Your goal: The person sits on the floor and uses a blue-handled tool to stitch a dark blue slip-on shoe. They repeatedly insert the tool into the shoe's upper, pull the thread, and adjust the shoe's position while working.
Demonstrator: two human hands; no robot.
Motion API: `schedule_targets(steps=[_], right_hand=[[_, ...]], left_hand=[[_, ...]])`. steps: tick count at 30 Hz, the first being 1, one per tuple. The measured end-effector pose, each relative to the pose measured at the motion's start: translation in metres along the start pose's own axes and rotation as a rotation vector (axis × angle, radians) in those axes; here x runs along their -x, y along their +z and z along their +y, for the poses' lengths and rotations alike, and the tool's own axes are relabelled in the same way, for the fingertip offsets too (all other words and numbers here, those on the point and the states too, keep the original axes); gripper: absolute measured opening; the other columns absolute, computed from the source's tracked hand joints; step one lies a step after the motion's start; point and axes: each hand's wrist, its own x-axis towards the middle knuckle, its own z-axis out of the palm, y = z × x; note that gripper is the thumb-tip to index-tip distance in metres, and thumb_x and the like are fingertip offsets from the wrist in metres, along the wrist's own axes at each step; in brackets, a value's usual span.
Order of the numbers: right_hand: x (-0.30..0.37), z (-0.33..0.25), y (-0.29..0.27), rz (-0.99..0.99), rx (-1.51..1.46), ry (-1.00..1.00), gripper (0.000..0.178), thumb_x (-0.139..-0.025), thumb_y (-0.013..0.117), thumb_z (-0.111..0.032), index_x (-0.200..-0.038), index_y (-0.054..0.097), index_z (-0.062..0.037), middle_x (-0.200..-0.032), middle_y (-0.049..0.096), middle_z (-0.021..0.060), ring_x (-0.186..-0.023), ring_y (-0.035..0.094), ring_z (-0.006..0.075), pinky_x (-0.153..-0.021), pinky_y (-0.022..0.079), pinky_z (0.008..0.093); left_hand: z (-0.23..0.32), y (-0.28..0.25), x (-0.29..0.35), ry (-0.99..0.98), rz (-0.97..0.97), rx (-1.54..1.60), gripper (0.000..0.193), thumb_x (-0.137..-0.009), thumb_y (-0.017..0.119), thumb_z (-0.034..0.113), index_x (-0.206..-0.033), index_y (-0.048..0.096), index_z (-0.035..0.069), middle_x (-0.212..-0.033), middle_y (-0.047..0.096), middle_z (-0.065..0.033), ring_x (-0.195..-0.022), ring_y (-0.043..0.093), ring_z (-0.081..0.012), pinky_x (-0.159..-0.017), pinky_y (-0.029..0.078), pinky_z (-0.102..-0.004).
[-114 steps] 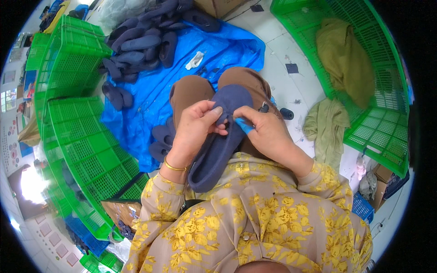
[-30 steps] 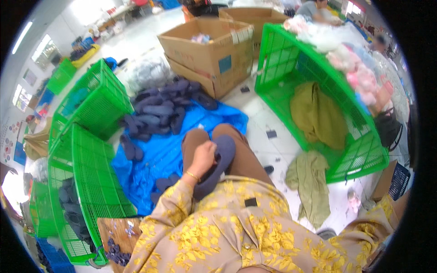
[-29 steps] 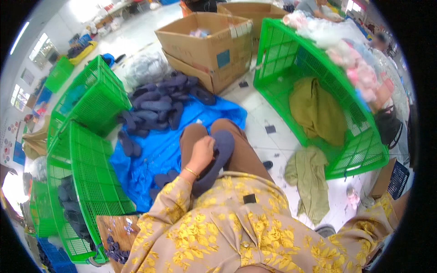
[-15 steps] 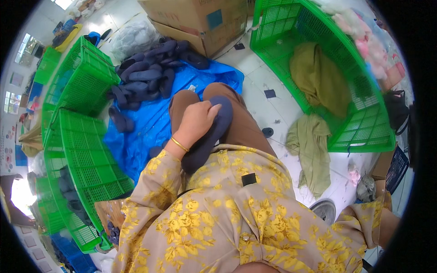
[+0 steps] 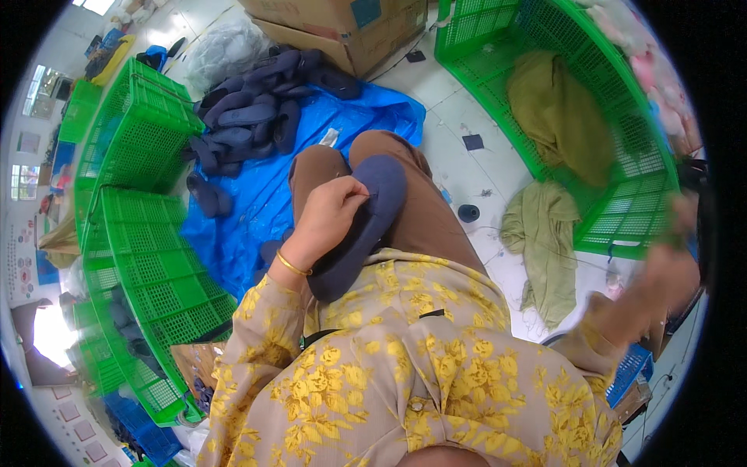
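Observation:
A dark navy slipper [image 5: 381,191] lies across my lap, its broad end away from me. My left hand [image 5: 336,204], a gold bangle at its wrist, rests on the slipper with fingers pinched at its surface near the middle. Whether something thin is between those fingertips is too small to tell. Out at the far right, my right hand [image 5: 671,272] is raised beside a green crate and smeared by motion, so its fingers cannot be read. Ahead of my knees, a heap of similar navy slippers [image 5: 247,117] is piled on a blue plastic sheet [image 5: 253,194].
Green mesh crates [image 5: 148,257] line my left. A larger green crate [image 5: 523,144] at the right holds olive cloth [image 5: 552,109], and more cloth [image 5: 545,233] trails over the floor. A cardboard box [image 5: 334,35] stands beyond the heap. A small dark spool [image 5: 468,212] sits on the tiles.
My right arm has swung up and outward at the right. My left hand's fingers have drawn in to a pinch on the slipper, which stays on my lap. The view has shifted slightly.

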Motion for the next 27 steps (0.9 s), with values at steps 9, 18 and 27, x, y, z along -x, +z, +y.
schedule_targets(steps=[9, 18, 27], right_hand=[[0.162, -0.147, 0.175, -1.116, -1.16, 0.118, 0.037, -0.079, 0.052, 0.005, -0.109, 0.066, -0.0119, -0.102, 0.066, 0.0124, -0.094, 0.064, 0.0306, -0.08, 0.051, 0.0365], [0.148, -0.143, 0.191, -1.42, -1.091, -0.164, 0.031, -0.077, 0.058, -0.006, -0.106, 0.066, -0.0141, -0.086, 0.059, 0.0112, -0.086, 0.06, 0.0334, -0.074, 0.048, 0.0426], [0.169, -0.156, 0.19, -0.986, -1.253, 0.289, 0.022, -0.086, 0.056, -0.004, -0.105, 0.064, -0.0103, -0.089, 0.062, 0.0068, -0.068, 0.056, 0.0224, -0.058, 0.044, 0.0324]], left_hand=[[-0.007, -0.009, 0.013, -0.165, -0.066, 0.287, 0.007, -0.095, 0.058, 0.006, -0.094, 0.061, 0.0, -0.094, 0.067, -0.0037, -0.085, 0.059, -0.0083, -0.076, 0.047, -0.0231], [-0.006, -0.009, 0.008, -0.253, -0.138, 0.535, 0.007, -0.098, 0.055, 0.007, -0.099, 0.059, 0.002, -0.098, 0.064, -0.0009, -0.091, 0.057, -0.007, -0.083, 0.046, -0.0215], [-0.013, 0.004, 0.006, -0.308, -0.109, 0.692, 0.007, -0.098, 0.057, 0.011, -0.101, 0.059, 0.005, -0.102, 0.066, -0.0018, -0.092, 0.059, -0.0077, -0.081, 0.046, -0.022]])
